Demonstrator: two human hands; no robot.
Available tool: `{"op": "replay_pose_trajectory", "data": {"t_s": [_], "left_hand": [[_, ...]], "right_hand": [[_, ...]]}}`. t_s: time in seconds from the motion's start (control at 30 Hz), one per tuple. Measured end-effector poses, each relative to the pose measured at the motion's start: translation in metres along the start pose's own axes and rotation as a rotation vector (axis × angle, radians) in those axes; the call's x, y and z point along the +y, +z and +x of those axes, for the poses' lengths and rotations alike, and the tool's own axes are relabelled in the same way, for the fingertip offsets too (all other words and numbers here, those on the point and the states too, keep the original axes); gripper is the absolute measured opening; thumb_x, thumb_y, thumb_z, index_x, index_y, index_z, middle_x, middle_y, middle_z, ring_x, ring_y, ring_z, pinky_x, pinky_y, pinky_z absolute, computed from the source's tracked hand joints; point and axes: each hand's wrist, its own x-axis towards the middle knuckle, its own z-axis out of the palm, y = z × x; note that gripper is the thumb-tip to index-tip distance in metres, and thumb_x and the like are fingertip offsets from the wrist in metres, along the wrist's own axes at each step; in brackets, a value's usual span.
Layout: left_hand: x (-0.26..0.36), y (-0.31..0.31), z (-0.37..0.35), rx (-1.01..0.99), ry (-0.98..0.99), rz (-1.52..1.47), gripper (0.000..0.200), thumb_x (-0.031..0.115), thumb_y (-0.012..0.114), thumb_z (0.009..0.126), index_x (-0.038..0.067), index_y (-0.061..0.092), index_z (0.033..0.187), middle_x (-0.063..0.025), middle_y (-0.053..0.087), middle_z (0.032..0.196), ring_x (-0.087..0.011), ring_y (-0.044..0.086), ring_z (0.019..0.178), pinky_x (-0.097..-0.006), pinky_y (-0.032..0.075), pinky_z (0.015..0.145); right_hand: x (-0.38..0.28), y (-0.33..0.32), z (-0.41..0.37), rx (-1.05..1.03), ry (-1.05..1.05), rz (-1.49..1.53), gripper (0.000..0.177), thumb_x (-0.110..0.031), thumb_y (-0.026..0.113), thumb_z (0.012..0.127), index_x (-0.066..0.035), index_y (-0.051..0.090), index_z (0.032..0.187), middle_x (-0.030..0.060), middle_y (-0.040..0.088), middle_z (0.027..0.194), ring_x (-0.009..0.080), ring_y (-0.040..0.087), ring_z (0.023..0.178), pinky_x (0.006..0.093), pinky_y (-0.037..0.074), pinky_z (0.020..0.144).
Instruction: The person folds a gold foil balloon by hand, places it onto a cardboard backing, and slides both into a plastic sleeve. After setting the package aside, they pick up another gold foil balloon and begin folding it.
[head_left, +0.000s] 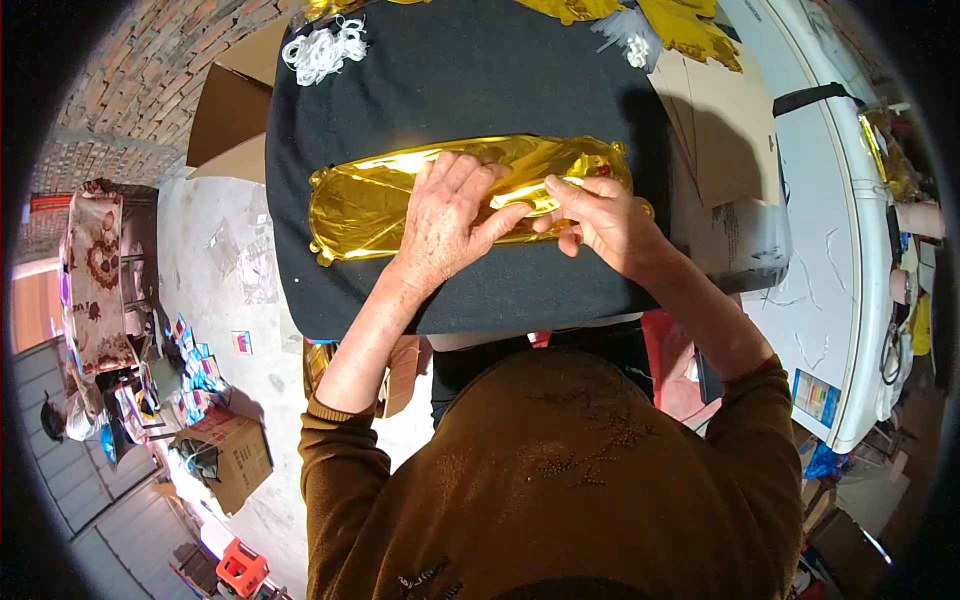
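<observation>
A shiny gold foil piece (365, 205) lies flat and lengthwise on the black cloth-covered table (450, 90), with small rounded tabs at its ends. My left hand (447, 220) rests on the middle of the foil, fingers bent over it and the thumb stretched to the right. My right hand (600, 215) is over the foil's right part, thumb and index finger pinched close together at a bright fold. Whatever is between those fingertips is too small to make out.
White string bundles (325, 50) lie at the table's back left. More gold foil (690, 30) is at the back right, above cardboard sheets (725, 130). A white surface (815, 250) stands on the right. An open carton (225, 460) sits on the floor at left.
</observation>
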Motion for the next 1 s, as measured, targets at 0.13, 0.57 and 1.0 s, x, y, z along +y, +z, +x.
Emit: {"op": "replay_pose_trajectory", "data": {"t_s": [0.13, 0.57, 1.0], "left_hand": [[-0.004, 0.003, 0.001, 0.018, 0.010, -0.049, 0.042, 0.036, 0.078, 0.088, 0.003, 0.071, 0.111, -0.0121, 0.064, 0.097, -0.0320, 0.060, 0.094, -0.0445, 0.046, 0.085], [-0.008, 0.008, 0.005, 0.070, 0.172, 0.074, 0.017, 0.017, 0.082, 0.082, 0.007, 0.071, 0.090, -0.0067, 0.061, 0.082, -0.0272, 0.060, 0.080, -0.0400, 0.047, 0.073], [-0.005, 0.012, -0.006, -0.066, 0.246, 0.173, 0.021, 0.013, 0.075, 0.076, 0.009, 0.064, 0.094, -0.0042, 0.055, 0.088, -0.0220, 0.058, 0.085, -0.0350, 0.048, 0.076]], "right_hand": [[0.005, 0.005, 0.001, -0.006, -0.051, 0.037, 0.033, -0.031, 0.059, 0.107, -0.002, 0.066, 0.120, 0.0067, 0.072, 0.106, 0.0134, 0.070, 0.094, 0.0257, 0.053, 0.062], [0.011, -0.021, 0.010, 0.541, -1.071, -1.113, 0.046, -0.010, 0.083, 0.082, -0.003, 0.057, 0.119, 0.0140, 0.062, 0.113, 0.0266, 0.064, 0.104, 0.0402, 0.054, 0.082], [0.021, -0.008, 0.014, 0.282, -1.279, -1.780, 0.023, -0.014, 0.068, 0.079, -0.007, 0.068, 0.102, 0.0064, 0.065, 0.103, 0.0240, 0.063, 0.105, 0.0415, 0.049, 0.093]]}}
